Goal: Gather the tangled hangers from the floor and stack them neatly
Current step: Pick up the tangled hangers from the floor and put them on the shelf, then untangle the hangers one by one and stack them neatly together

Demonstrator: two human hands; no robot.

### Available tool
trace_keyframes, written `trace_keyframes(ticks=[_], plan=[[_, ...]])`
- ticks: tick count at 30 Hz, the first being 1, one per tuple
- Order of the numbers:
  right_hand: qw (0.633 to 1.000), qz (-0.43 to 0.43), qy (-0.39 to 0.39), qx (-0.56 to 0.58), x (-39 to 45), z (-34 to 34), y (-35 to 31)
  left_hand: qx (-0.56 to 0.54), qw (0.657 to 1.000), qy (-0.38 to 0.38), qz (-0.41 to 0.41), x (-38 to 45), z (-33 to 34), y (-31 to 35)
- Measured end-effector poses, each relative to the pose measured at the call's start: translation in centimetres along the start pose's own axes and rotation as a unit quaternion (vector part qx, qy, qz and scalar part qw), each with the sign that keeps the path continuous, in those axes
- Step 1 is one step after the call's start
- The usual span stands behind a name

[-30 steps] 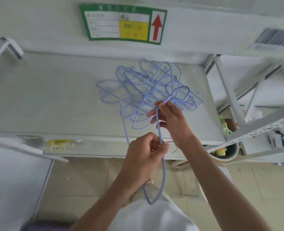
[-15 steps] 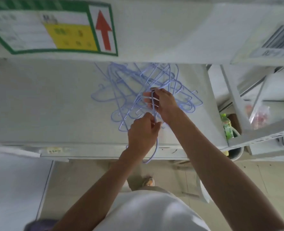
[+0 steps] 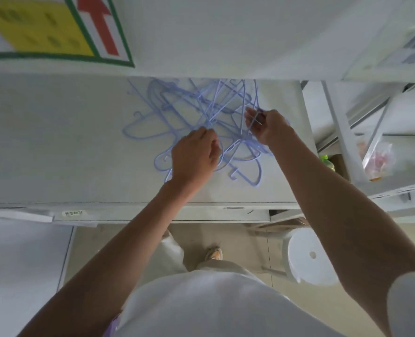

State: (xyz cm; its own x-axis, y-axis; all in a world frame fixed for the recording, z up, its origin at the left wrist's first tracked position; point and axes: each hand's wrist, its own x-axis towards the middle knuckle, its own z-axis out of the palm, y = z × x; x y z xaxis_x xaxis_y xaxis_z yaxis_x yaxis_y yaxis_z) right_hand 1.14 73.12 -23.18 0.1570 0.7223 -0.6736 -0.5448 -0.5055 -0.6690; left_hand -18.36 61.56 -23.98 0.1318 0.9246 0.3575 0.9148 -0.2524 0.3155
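Fingers (image 3: 251,119) of the right hand (image 3: 267,127) pinch a thin wire of the tangled hangers (image 3: 191,113); the left hand (image 3: 193,155) curls over strands, seemingly gripping one. Beneath both, the smooth lilac loops sprawl across a pale matte shelf (image 3: 55,147).

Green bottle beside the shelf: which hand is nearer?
Right. The right hand is up-left of the green bottle; the left hand is farther left.

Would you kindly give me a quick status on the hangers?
Left hand and right hand each grip wires. Blue hangers tangled on the shelf. Upper shelf hides the pile's far edge.
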Motion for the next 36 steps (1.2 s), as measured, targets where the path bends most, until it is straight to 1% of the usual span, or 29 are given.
trace_keyframes(ticks=[1, 2, 4, 5, 6, 9, 11, 13, 16, 20, 22, 25, 27, 30, 31, 33, 36], plan=[[1.0, 0.002, 0.009, -0.007, 0.1, -0.7, 0.0, 0.012, 1.0, 0.009, -0.022, -0.3, 0.1, -0.4], [1.0, 0.006, 0.019, -0.021, 0.1, -1.4, 0.2, 0.031, 0.999, -0.009, -0.041, -0.6, 0.4, -0.9], [0.998, 0.022, 0.032, -0.052, 0.0, -2.6, 0.8, 0.062, 0.99, -0.097, -0.077, -1.2, 1.1, -1.8], [0.997, 0.028, 0.031, -0.058, 0.0, -3.0, 1.0, 0.061, 0.985, -0.136, -0.086, -1.8, 1.5, -2.2], [0.998, 0.029, 0.032, -0.053, -0.1, -3.3, 1.0, 0.052, 0.983, -0.154, -0.085, -2.4, 1.8, -2.6], [0.998, 0.004, 0.056, -0.027, 0.1, -3.8, 0.6, 0.02, 0.99, -0.129, -0.053, -3.8, 2.0, -3.3], [0.997, -0.019, 0.067, -0.034, 0.4, -4.3, 0.4, 0.031, 0.991, -0.121, -0.036, -4.1, 1.8, -3.5], [0.996, -0.036, 0.073, -0.036, 0.6, -5.0, 0.3, 0.097, 0.987, -0.126, -0.016, -4.1, 1.5, -3.8], [0.995, -0.045, 0.086, -0.037, 0.7, -6.6, 0.5, 0.204, 0.969, -0.136, 0.019, -4.4, 0.3, -4.0], [0.998, -0.039, 0.05, -0.015, 0.3, -8.3, 0.8, 0.265, 0.95, -0.158, 0.042, -6.1, -1.4, -5.2], [0.998, -0.044, 0.043, -0.009, -0.1, -8.3, 0.7, 0.286, 0.941, -0.176, 0.039, -6.5, -2.2, -5.9], [0.997, -0.057, 0.043, -0.008, -0.6, -8.0, 1.1, 0.261, 0.95, -0.172, -0.02, -4.8, -2.3, -5.9], [0.997, -0.063, 0.045, -0.009, -1.2, -7.7, 1.4, 0.227, 0.952, -0.185, -0.091, -2.5, -1.5, -5.6], [0.997, -0.071, 0.03, -0.004, -2.3, -8.1, 2.1, 0.121, 0.947, -0.215, -0.208, 0.8, 0.4, -5.7], [0.997, -0.07, 0.018, 0.004, -2.7, -8.4, 2.4, 0.094, 0.941, -0.23, -0.23, 1.6, 0.9, -5.9], [0.998, -0.055, -0.011, 0.036, -3.4, -8.9, 2.8, 0.064, 0.935, -0.245, -0.247, 2.7, 1.6, -6.7], [0.994, -0.016, -0.053, 0.093, -3.9, -9.5, 3.7, -0.032, 0.932, -0.223, -0.283, 3.0, 2.1, -8.2]])
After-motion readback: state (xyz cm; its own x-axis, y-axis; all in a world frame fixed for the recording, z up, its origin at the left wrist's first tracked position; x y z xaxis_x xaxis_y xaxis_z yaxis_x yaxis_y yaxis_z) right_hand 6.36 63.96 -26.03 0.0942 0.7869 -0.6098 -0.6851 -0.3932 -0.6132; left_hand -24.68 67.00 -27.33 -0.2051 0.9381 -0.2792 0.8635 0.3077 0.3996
